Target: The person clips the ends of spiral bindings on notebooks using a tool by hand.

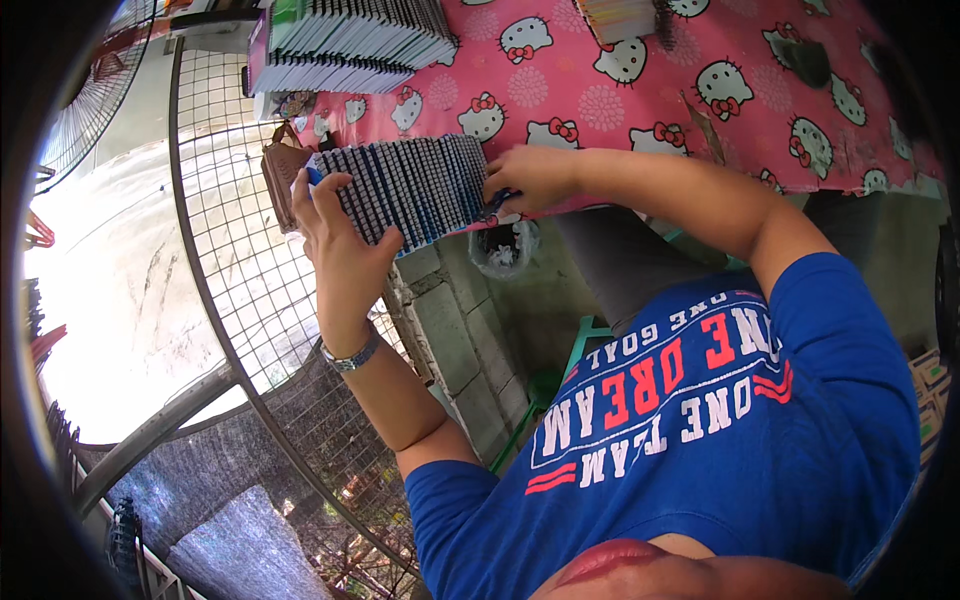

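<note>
A long row of spiral-bound notebooks (405, 185), packed tightly with their white and dark blue bindings facing me, sits at the table's near edge. My left hand (335, 225) rests against the row's left end, fingers and thumb spread apart and touching it. At the opposite end is my right hand (535, 180), its fingers curled in and pressed together. Something small and dark blue shows at those fingertips, too covered to make out. Just beyond the left end lies a brown leather-like case (284, 180), partly hidden by my left hand.
A pink patterned tablecloth (600, 105) covers the table. More spiral-bound stacks (350, 50) stand at the far left, with another paper stack (617, 18) at the back. A clear plastic bag (503, 250) hangs below the edge. Wire mesh (225, 160) and a fan (100, 90) are leftward.
</note>
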{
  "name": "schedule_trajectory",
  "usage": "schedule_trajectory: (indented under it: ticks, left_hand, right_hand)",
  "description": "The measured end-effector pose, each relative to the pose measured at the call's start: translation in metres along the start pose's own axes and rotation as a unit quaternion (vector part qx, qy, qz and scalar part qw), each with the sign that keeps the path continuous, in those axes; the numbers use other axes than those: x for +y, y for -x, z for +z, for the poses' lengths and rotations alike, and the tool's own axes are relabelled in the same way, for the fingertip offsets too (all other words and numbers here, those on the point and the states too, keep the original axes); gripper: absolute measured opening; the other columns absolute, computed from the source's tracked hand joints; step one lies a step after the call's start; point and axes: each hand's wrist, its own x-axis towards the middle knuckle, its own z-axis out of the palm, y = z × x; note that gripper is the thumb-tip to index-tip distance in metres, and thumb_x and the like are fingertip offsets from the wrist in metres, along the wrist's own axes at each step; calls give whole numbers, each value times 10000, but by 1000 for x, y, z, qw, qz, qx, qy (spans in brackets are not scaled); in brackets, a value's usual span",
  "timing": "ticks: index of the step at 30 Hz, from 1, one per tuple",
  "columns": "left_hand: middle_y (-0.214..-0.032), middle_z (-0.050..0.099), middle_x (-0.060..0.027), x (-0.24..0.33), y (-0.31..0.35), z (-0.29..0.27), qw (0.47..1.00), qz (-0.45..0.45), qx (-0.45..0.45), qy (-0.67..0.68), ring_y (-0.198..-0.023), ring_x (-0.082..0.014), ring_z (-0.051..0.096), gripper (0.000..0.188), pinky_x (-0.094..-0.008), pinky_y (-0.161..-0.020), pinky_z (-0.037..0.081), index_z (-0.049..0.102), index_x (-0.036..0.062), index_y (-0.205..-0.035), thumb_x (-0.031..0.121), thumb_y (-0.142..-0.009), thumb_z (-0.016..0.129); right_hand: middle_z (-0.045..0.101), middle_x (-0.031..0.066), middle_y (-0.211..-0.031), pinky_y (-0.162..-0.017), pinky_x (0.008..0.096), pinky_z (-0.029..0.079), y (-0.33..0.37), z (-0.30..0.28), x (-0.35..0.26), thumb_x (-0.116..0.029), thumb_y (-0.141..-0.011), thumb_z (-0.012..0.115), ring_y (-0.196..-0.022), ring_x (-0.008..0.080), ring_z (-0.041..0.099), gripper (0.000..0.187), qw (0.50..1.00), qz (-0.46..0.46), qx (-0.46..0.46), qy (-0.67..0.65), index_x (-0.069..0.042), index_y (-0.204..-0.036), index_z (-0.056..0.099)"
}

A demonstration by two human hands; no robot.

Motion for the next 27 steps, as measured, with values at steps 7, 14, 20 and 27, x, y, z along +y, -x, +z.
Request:
schedule_trajectory:
  ticks: [7, 14, 20, 27]
  left_hand:
    - [-1475, 234, -263, -2, 1, 1, 1000, 8, -1, 1, -1386, -488, 265, 666, -554, -1072, 319, 420, 142, -1251, 112, -645, 695]
    - [-1471, 238, -262, -2, -2, 2, 1000, 19, 0, -1, -1380, -479, 277, 667, -553, -1069, 319, 419, 140, -1246, 110, -641, 697]
    - [-1474, 236, -257, 0, -2, 0, 1000, 11, 2, 11, -1379, -479, 276, 670, -555, -1068, 320, 422, 144, -1246, 112, -639, 703]
    - [-1480, 230, -256, -2, 0, 0, 1000, 10, -3, -9, -1381, -482, 279, 671, -558, -1068, 326, 419, 142, -1249, 109, -642, 703]
  right_hand:
    - [586, 67, -1172, -951, 445, 374, 4, 0, 5, -291, -768, 731, -1149, 275, 513, 402, 999, 46, -30, -2, -142, -1132, 650]
    - [578, 35, -1119, -933, 434, 368, 5, -2, 8, -324, -740, 777, -1170, 233, 502, 430, 997, -11, 9, 71, -192, -1129, 650]
    - [585, 36, -1134, -936, 448, 377, 0, 2, 13, -309, -786, 736, -1170, 243, 513, 369, 998, -6, -10, 68, -184, -1123, 653]
    - [658, 108, -1064, -886, 435, 443, 4, -4, 9, -325, -836, 660, -1040, 304, 599, 312, 996, 48, -73, -3, -124, -1073, 679]
